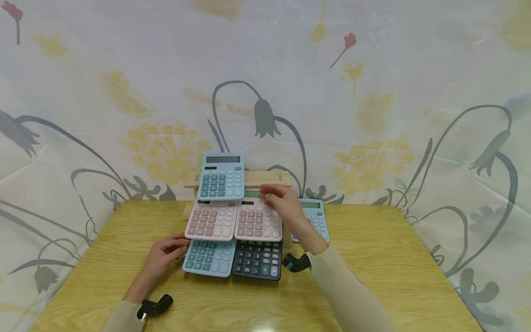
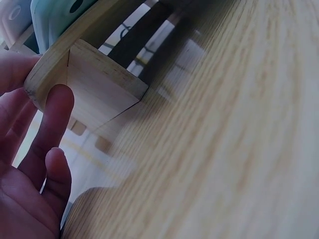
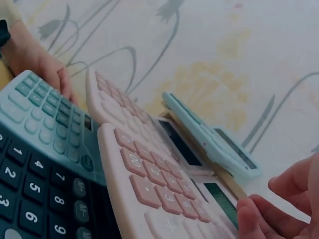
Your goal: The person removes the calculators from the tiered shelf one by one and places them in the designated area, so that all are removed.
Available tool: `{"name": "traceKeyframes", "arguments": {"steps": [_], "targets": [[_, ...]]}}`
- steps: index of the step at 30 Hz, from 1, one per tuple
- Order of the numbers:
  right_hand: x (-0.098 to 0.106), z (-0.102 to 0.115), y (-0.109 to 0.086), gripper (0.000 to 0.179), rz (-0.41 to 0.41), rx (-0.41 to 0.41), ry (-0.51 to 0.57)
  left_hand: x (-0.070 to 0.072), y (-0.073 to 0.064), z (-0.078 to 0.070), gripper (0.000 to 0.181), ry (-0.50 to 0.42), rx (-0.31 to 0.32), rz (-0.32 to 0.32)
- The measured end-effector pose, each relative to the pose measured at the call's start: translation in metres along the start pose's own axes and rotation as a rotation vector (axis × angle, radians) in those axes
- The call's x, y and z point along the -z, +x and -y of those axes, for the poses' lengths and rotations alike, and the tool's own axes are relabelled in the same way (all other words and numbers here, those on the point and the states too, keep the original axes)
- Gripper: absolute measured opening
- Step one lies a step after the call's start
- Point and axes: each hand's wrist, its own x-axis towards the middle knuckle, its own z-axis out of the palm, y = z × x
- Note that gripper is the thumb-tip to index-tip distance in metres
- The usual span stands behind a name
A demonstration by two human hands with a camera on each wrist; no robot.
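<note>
My left hand (image 1: pixel 163 253) is at the left end of a wooden rack (image 2: pixel 99 74), its fingers around the curved side piece. Beside it, on the rack's lowest level, lean a light blue calculator (image 1: pixel 209 258) and a black calculator (image 1: pixel 257 260). Above them lean two pink calculators, a left one (image 1: pixel 211 221) and a right one (image 1: pixel 259 221). Higher at the left stands another light blue calculator (image 1: pixel 222 177). My right hand (image 1: pixel 284 203) is at the upper right of the right pink calculator, fingertips (image 3: pixel 247 219) close by its display, the digits parted.
One more light blue calculator (image 1: pixel 317 219) stands right of the rack, partly behind my right forearm. The rack rests on a wood-grain table (image 1: pixel 365 258), close to a flower-patterned cloth backdrop (image 1: pixel 373 92).
</note>
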Motion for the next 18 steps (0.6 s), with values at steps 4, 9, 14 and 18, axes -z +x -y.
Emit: {"name": "traceKeyframes", "arguments": {"steps": [4, 9, 14, 18], "targets": [[-0.004, -0.001, 0.004, 0.029, 0.027, -0.022, 0.005, 0.000, 0.000, -0.001, 0.015, 0.002, 0.011, 0.001], [-0.010, -0.002, 0.009, 0.028, 0.057, -0.027, 0.062, 0.000, 0.000, 0.000, 0.015, 0.007, 0.016, 0.000], [-0.017, 0.001, 0.014, 0.031, 0.088, -0.058, 0.101, 0.000, 0.000, -0.001, 0.015, 0.005, 0.016, 0.003], [-0.023, 0.004, 0.019, 0.034, 0.134, -0.098, 0.136, -0.001, -0.001, -0.002, 0.014, 0.009, 0.017, -0.004]]}}
